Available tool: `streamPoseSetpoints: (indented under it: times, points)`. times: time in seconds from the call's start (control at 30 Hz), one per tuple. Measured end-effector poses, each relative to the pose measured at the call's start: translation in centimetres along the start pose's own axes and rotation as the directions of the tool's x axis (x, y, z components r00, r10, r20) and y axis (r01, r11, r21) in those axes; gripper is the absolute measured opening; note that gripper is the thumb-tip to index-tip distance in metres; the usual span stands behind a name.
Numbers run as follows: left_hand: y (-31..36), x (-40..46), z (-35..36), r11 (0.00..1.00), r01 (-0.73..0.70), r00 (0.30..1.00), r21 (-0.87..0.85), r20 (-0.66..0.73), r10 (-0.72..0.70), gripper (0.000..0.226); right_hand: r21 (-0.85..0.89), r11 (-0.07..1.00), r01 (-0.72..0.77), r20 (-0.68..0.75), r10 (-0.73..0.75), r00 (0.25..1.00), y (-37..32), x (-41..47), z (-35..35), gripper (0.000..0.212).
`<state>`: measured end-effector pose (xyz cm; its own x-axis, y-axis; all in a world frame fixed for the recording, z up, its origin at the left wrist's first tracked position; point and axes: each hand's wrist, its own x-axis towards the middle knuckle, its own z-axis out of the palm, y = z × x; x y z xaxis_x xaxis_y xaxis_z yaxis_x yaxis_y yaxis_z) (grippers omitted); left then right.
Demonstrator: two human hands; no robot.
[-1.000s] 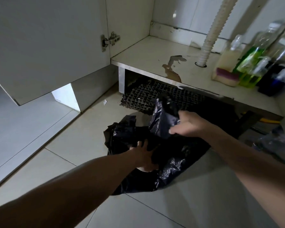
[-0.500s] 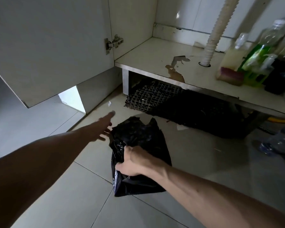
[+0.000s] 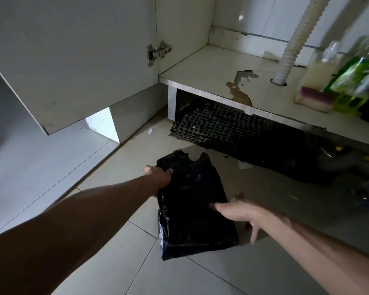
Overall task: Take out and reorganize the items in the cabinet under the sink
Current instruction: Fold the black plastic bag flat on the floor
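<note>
On the pale tiled floor (image 3: 264, 262) in front of the open cabinet, your folded black plastic bag (image 3: 192, 205) lies flat. Half a second ago your right hand (image 3: 241, 211) was gripping its near edge; now that hand has let go and hovers over the bag's right side with fingers spread and relaxed, blurred by motion, holding nothing. Your left hand (image 3: 158, 173), which was stretched out open beside the bag, has come onto its upper left corner; the fingers curl over the edge, but whether they actually pinch the plastic you cannot tell from this angle. The bag itself has flattened and lies more squarely than before.

Beyond the bag, a dark woven mat (image 3: 232, 128) sticks out from under the white cabinet shelf (image 3: 211, 71), whose surface has a brown peeled patch (image 3: 239, 90). A white corrugated drain hose (image 3: 294, 39) runs down into a hole in the shelf. To its right, at the shelf's front, stand a clear bottle of pale yellow liquid (image 3: 320, 67), a purple-topped sponge (image 3: 315, 100) and a green-labelled bottle (image 3: 358, 79), close together. The white cabinet door (image 3: 62, 50) hangs open on the left, its metal hinge (image 3: 158, 53) showing. Small scraps of white paper (image 3: 150, 131) lie on the tiles near the mat.
</note>
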<state>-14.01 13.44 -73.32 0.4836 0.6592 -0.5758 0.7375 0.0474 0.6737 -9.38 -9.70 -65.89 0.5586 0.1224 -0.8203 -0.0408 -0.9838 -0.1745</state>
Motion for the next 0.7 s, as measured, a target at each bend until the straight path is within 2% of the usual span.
streamPoseSetpoints:
  times: [0.07, 0.1, 0.17, 0.23, 0.3, 0.33, 0.37, 0.4, 0.47, 0.53, 0.6, 0.7]
  points:
    - [-0.5, -0.3, 0.0, 0.999, 0.005, 1.000, 0.037, 0.014, -0.006, 0.083, 0.184, 0.981, -0.052, 0.158, 0.023, 0.987, 1.1, 0.4, 0.4, 0.090]
    - [-0.8, -0.4, 0.1, 0.998, -0.001, 1.000, 0.064, 0.024, 0.000, 0.082, 0.234, 0.972, -0.026, 0.165, -0.013, 0.986, 1.4, 0.5, 0.2, 0.083]
    - [-0.9, -0.7, 0.1, 0.998, 0.027, 0.997, 0.059, 0.075, -0.032, 0.070, 0.289, 0.957, 0.037, 0.077, -0.061, 0.995, 1.7, 1.6, -0.6, 0.070]
    - [-0.8, -1.5, -0.3, 0.991, 0.064, 0.989, 0.118, 0.124, -0.079, 0.060, 0.191, 0.969, 0.157, -0.164, -0.126, 0.978, 1.9, 3.3, -2.1, 0.079]
    - [-0.4, -1.8, -0.6, 0.949, 0.043, 0.994, 0.311, 0.079, -0.071, 0.091, 0.045, 0.969, 0.242, -0.479, -0.192, 0.857, 1.5, 3.6, -3.7, 0.091]
    - [-0.2, -1.7, -0.7, 0.897, -0.018, 1.000, 0.441, 0.020, 0.010, 0.107, 0.026, 0.960, 0.280, -0.578, -0.214, 0.787, 1.5, 3.9, -4.2, 0.092]
    - [0.1, -1.8, -0.8, 0.836, -0.095, 0.992, 0.541, -0.023, 0.127, 0.117, 0.063, 0.953, 0.297, -0.626, -0.194, 0.755, 1.3, 4.0, -4.6, 0.093]
    - [0.6, -1.9, -0.8, 0.769, -0.157, 0.969, 0.619, -0.054, 0.241, 0.122, 0.135, 0.949, 0.285, -0.629, -0.141, 0.765, 1.3, 5.0, -4.8, 0.100]
    - [1.8, -2.4, -0.5, 0.703, -0.233, 0.928, 0.672, -0.063, 0.368, 0.121, 0.305, 0.932, 0.196, -0.494, -0.021, 0.869, 1.0, 6.2, -4.6, 0.122]
    - [2.9, -2.8, 0.0, 0.743, -0.237, 0.944, 0.626, -0.031, 0.327, 0.119, 0.393, 0.915, 0.091, -0.371, 0.067, 0.926, 1.7, 9.8, -3.6, 0.135]
    - [3.0, -2.2, 0.9, 0.806, -0.221, 0.972, 0.549, 0.053, 0.231, 0.121, 0.451, 0.893, 0.018, -0.301, 0.133, 0.944, 2.3, 10.2, -2.2, 0.121]
    - [1.8, 0.1, 2.8, 0.902, -0.172, 0.980, 0.396, 0.165, 0.115, 0.147, 0.554, 0.832, -0.038, -0.259, 0.216, 0.941, 1.6, 7.2, -0.4, 0.104]
